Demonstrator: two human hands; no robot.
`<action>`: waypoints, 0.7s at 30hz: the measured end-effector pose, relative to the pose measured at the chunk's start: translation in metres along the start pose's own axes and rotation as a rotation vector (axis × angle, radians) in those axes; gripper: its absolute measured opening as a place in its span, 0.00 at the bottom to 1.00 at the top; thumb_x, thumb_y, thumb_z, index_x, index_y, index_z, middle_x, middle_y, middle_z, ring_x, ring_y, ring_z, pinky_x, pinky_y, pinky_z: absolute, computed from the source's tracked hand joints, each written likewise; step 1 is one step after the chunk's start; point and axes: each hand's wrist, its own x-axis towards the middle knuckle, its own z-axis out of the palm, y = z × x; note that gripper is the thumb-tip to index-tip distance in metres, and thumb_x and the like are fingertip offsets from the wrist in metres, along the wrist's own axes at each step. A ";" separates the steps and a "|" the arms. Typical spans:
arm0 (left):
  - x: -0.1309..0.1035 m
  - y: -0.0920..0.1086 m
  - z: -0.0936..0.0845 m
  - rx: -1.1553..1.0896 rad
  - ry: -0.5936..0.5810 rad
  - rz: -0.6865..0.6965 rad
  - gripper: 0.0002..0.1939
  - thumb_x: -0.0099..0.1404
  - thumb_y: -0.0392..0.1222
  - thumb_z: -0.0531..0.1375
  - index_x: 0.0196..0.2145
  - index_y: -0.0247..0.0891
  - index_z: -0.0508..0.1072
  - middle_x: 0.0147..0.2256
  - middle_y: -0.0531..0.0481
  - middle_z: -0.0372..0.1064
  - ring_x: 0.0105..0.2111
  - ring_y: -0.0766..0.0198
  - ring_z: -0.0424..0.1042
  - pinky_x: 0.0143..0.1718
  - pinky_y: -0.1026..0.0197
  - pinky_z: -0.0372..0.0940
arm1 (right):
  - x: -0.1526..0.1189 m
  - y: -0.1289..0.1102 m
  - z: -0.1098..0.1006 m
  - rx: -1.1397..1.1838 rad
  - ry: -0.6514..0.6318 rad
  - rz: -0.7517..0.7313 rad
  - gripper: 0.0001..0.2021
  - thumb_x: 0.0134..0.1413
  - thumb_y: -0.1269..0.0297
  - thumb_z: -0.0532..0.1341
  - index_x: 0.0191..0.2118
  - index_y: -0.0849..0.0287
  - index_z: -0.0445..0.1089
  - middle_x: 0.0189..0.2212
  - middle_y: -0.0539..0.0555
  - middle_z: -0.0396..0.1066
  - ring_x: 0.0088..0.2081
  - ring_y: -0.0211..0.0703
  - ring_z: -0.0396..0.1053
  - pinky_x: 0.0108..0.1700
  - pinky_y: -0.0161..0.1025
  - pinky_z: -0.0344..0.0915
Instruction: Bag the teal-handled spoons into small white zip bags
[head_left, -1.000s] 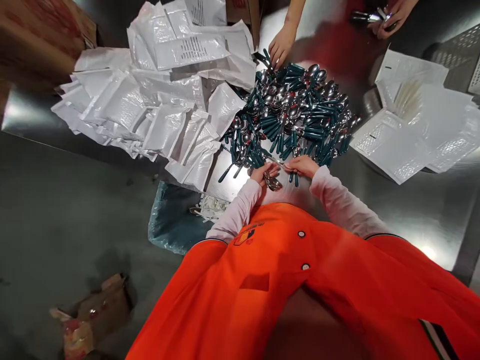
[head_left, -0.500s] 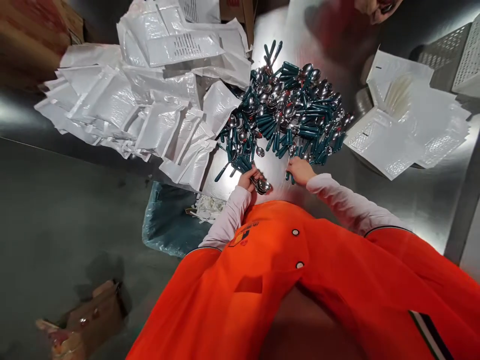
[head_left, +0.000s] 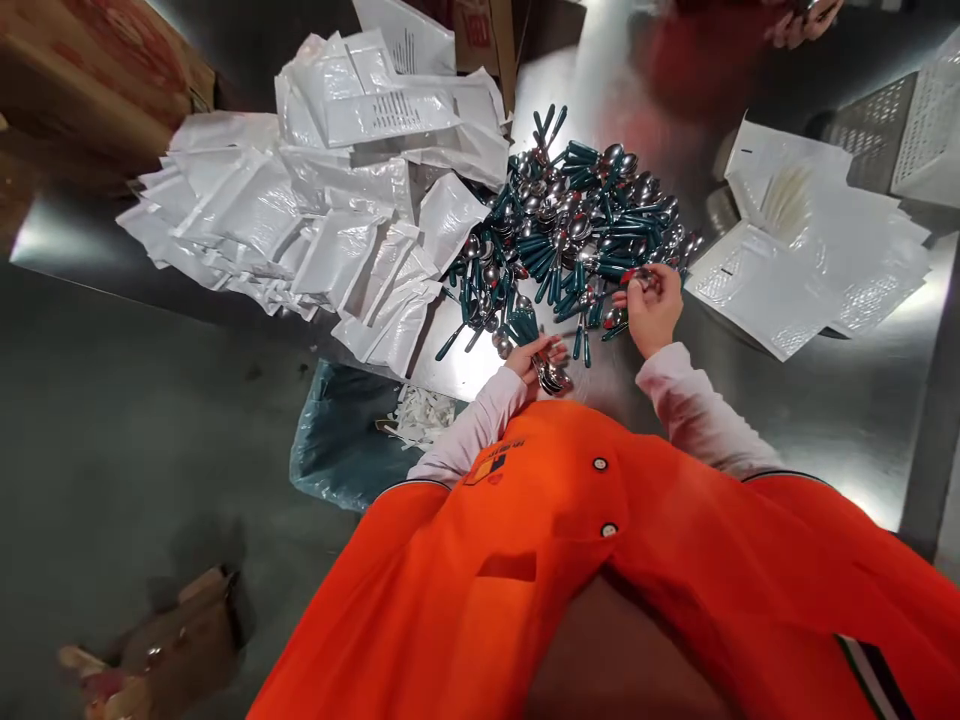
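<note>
A heap of spoons [head_left: 555, 245] with dark green handles and shiny metal bowls lies on the steel table. At its near edge, my left hand [head_left: 531, 358] is closed round a bunch of spoons [head_left: 553, 380], their bowls toward me and their green handles pointing away. My right hand [head_left: 654, 308] is at the right side of the heap, fingers curled on a spoon [head_left: 641, 280] whose bowl shows by the fingertips; its handle points left over the heap. Between the hands, several loose spoons [head_left: 583, 340] lie on the metal.
White padded envelopes [head_left: 247, 210] are piled left of the heap. Flat white sheets [head_left: 840, 250] lie to the right, near a perforated white basket [head_left: 930, 150]. A blue-lined bin [head_left: 322, 440] with scraps stands below the table edge. Another person's hand [head_left: 802, 25] shows at the far side.
My right hand has moved right and away from me, from the heap's near edge to its right side. My left hand keeps hold of its bunch of spoons. The camera view has shifted slightly.
</note>
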 end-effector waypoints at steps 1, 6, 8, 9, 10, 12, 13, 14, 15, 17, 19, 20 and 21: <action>0.001 -0.002 0.005 0.004 -0.024 0.012 0.05 0.63 0.33 0.67 0.33 0.32 0.74 0.38 0.44 0.78 0.38 0.62 0.79 0.53 0.54 0.71 | -0.013 -0.004 0.006 0.177 0.046 0.203 0.03 0.63 0.67 0.59 0.41 0.54 0.66 0.39 0.52 0.73 0.37 0.40 0.75 0.40 0.39 0.73; -0.002 -0.007 0.024 0.055 -0.124 0.157 0.09 0.57 0.31 0.69 0.37 0.32 0.76 0.43 0.42 0.78 0.48 0.58 0.78 0.57 0.56 0.68 | -0.074 -0.005 0.033 0.427 -0.103 0.775 0.08 0.57 0.72 0.62 0.29 0.57 0.63 0.25 0.48 0.69 0.27 0.34 0.70 0.23 0.28 0.61; -0.006 -0.007 0.026 0.108 -0.160 0.226 0.14 0.52 0.30 0.71 0.35 0.33 0.74 0.41 0.44 0.79 0.46 0.57 0.78 0.54 0.55 0.69 | -0.086 -0.001 0.035 0.426 -0.179 0.875 0.09 0.57 0.71 0.63 0.28 0.58 0.64 0.21 0.48 0.67 0.22 0.32 0.65 0.20 0.27 0.55; -0.008 -0.007 0.026 0.120 -0.169 0.264 0.16 0.50 0.30 0.72 0.34 0.34 0.72 0.39 0.46 0.78 0.44 0.58 0.79 0.52 0.55 0.70 | -0.088 0.001 0.034 0.418 -0.220 0.914 0.09 0.58 0.70 0.63 0.27 0.58 0.64 0.20 0.47 0.65 0.20 0.31 0.61 0.19 0.27 0.52; -0.011 -0.007 0.026 0.120 -0.167 0.308 0.17 0.48 0.30 0.72 0.33 0.36 0.70 0.35 0.49 0.77 0.41 0.59 0.79 0.50 0.55 0.71 | -0.090 0.003 0.031 0.406 -0.265 0.954 0.10 0.58 0.70 0.63 0.27 0.59 0.64 0.18 0.46 0.63 0.18 0.30 0.57 0.18 0.27 0.49; -0.016 -0.006 0.025 0.113 -0.151 0.382 0.20 0.47 0.32 0.73 0.32 0.38 0.66 0.29 0.55 0.73 0.36 0.62 0.78 0.45 0.57 0.71 | -0.090 0.006 0.025 0.372 -0.372 1.050 0.12 0.58 0.70 0.64 0.25 0.59 0.63 0.15 0.44 0.57 0.16 0.29 0.50 0.17 0.28 0.44; -0.018 -0.006 0.025 0.116 -0.153 0.407 0.22 0.47 0.33 0.73 0.32 0.39 0.64 0.27 0.57 0.70 0.33 0.63 0.77 0.43 0.57 0.71 | -0.089 0.008 0.021 0.350 -0.455 1.094 0.13 0.57 0.69 0.65 0.24 0.59 0.62 0.14 0.42 0.54 0.16 0.28 0.47 0.17 0.28 0.43; -0.020 -0.005 0.024 0.128 -0.169 0.420 0.23 0.46 0.35 0.74 0.32 0.40 0.63 0.25 0.59 0.68 0.30 0.65 0.75 0.40 0.58 0.71 | -0.088 0.010 0.017 0.323 -0.555 1.119 0.15 0.55 0.68 0.67 0.23 0.58 0.61 0.14 0.42 0.52 0.16 0.28 0.46 0.17 0.29 0.44; -0.023 -0.004 0.024 0.152 -0.198 0.419 0.24 0.45 0.37 0.75 0.32 0.40 0.63 0.24 0.60 0.66 0.27 0.66 0.74 0.38 0.58 0.71 | -0.087 0.013 0.013 0.288 -0.663 1.117 0.18 0.53 0.65 0.70 0.22 0.58 0.60 0.14 0.41 0.51 0.16 0.28 0.45 0.18 0.29 0.44; -0.027 -0.002 0.024 0.215 -0.268 0.393 0.26 0.42 0.41 0.76 0.33 0.40 0.64 0.21 0.62 0.63 0.22 0.69 0.68 0.33 0.60 0.70 | -0.081 0.022 0.005 0.165 -0.867 1.030 0.24 0.47 0.57 0.75 0.20 0.57 0.58 0.13 0.41 0.50 0.17 0.28 0.44 0.18 0.30 0.45; -0.031 0.001 0.022 0.276 -0.319 0.366 0.27 0.41 0.45 0.77 0.34 0.40 0.66 0.19 0.63 0.60 0.18 0.72 0.62 0.28 0.62 0.67 | -0.069 0.030 -0.006 -0.025 -0.983 0.858 0.28 0.42 0.47 0.77 0.19 0.57 0.59 0.13 0.42 0.51 0.17 0.29 0.47 0.19 0.31 0.45; -0.032 0.002 0.021 0.310 -0.327 0.358 0.28 0.41 0.47 0.77 0.35 0.40 0.68 0.18 0.64 0.59 0.16 0.74 0.58 0.25 0.63 0.64 | -0.060 0.033 -0.012 -0.138 -1.001 0.764 0.28 0.40 0.44 0.77 0.19 0.57 0.61 0.13 0.44 0.53 0.18 0.31 0.50 0.20 0.32 0.46; -0.032 0.004 0.019 0.355 -0.322 0.351 0.28 0.40 0.48 0.77 0.36 0.40 0.69 0.19 0.64 0.59 0.16 0.75 0.56 0.23 0.64 0.62 | -0.051 0.035 -0.018 -0.242 -0.993 0.677 0.27 0.38 0.42 0.77 0.20 0.58 0.65 0.14 0.46 0.56 0.19 0.33 0.54 0.21 0.33 0.49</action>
